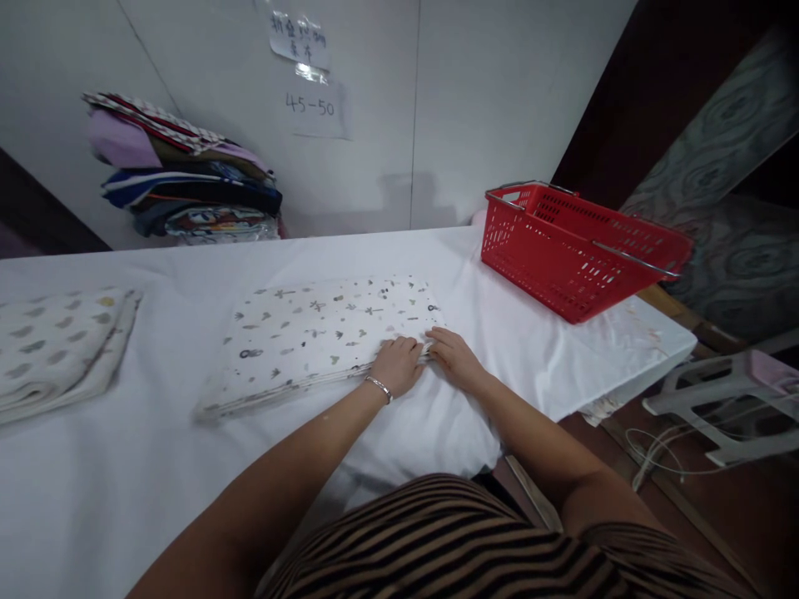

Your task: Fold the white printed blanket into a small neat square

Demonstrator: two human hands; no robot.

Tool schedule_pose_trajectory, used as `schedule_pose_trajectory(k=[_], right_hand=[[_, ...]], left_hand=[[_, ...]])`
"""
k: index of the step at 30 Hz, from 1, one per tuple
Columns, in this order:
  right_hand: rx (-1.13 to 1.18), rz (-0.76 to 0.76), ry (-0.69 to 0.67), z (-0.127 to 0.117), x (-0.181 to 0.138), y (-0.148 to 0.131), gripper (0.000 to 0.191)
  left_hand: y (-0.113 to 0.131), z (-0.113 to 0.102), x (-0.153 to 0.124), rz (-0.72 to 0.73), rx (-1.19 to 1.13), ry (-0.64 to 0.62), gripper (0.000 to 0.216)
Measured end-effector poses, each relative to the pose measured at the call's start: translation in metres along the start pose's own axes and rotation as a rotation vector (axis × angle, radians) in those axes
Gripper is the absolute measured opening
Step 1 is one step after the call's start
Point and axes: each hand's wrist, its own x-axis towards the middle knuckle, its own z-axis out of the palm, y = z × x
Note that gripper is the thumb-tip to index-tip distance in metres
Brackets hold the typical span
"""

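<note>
Above the striped shirt [474,541], left hand [396,364] and right hand [454,356] lie flat, palms down, on the folded printed cloth [312,333] at mid-frame.

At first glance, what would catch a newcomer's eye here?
The bright red plastic basket at the right end of the white table stands out. Mid-table, the left hand and right hand touch the near corner of a folded white printed cloth. Colourful folded fabrics are stacked far left.
</note>
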Motion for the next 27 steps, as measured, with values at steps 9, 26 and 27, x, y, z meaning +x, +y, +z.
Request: schedule_pose_trajectory(k=[9,26,27], right_hand=[[-0.058,0.038,-0.018,0.002,-0.006,0.006,0.012],[-0.055,0.113,0.0,-0.004,-0.005,0.002,0.016],[-0.069,0.126,-0.008,-0.005,-0.006,0.003,0.016]], left_hand=[[-0.002,-0.002,0.008,-0.086,-0.05,-0.024,0.026],[0.008,-0.005,0.02,-0.156,-0.027,-0.085,0.032],[0.007,-0.006,0.021,-0.161,-0.034,-0.088,0.033]])
